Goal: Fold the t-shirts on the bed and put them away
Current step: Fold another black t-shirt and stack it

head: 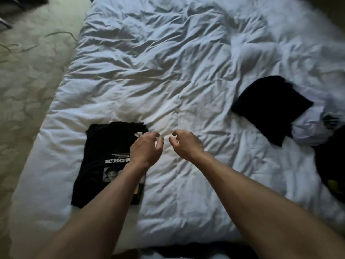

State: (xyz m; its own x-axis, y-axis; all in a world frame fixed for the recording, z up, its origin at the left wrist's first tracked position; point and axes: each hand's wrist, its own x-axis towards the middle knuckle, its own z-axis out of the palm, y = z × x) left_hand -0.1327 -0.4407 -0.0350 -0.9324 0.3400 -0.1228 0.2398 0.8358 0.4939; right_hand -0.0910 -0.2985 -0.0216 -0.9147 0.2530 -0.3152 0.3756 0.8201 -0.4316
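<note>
A folded black t-shirt [101, 161] with white lettering and a printed picture lies on the white duvet [168, 71] near the bed's left edge. My left hand [146, 149] hovers over its right side, fingers loosely curled, holding nothing. My right hand [184, 143] hangs just right of it above bare duvet, fingers also loosely curled and empty. A second black t-shirt [268, 107] lies crumpled at the right. It partly covers a pale lilac garment [309, 128]. Another dark garment with a yellow patch [332, 171] sits at the right edge.
Beige carpet [28, 90] runs along the bed's left side, with a thin cord [61, 33] lying on it. A dark object [11, 14] stands in the top left corner. The wrinkled duvet stretches away toward the top.
</note>
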